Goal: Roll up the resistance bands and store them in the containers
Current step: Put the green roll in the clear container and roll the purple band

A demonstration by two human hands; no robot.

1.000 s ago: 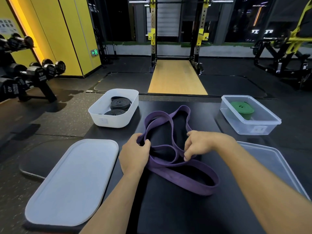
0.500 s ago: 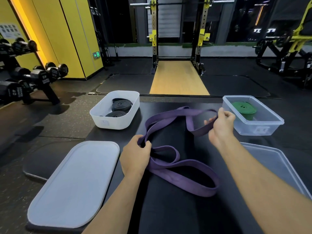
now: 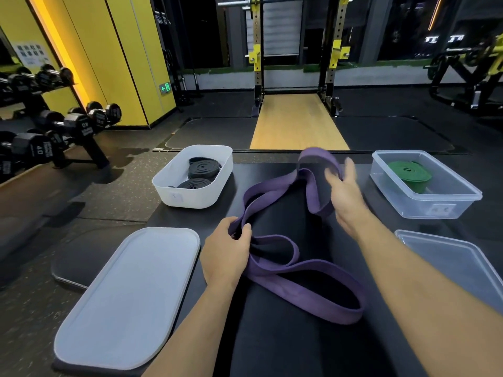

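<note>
Your left hand is pinching the purple band between thumb and curled fingers, near the middle of the black mat. Your right hand is lifting the far loop, which is wrapping over its fingers. They're blurred and looking mostly straight, so I can't tell if it's a real grip. The band's near loop is lying flat on the mat by your forearms.

The white tub, far left, is holding two rolled black bands side by side. The clear tub, far right, is holding one rolled green band. The white lid is lying flat at near left and the clear lid at near right, both off their tubs.
</note>
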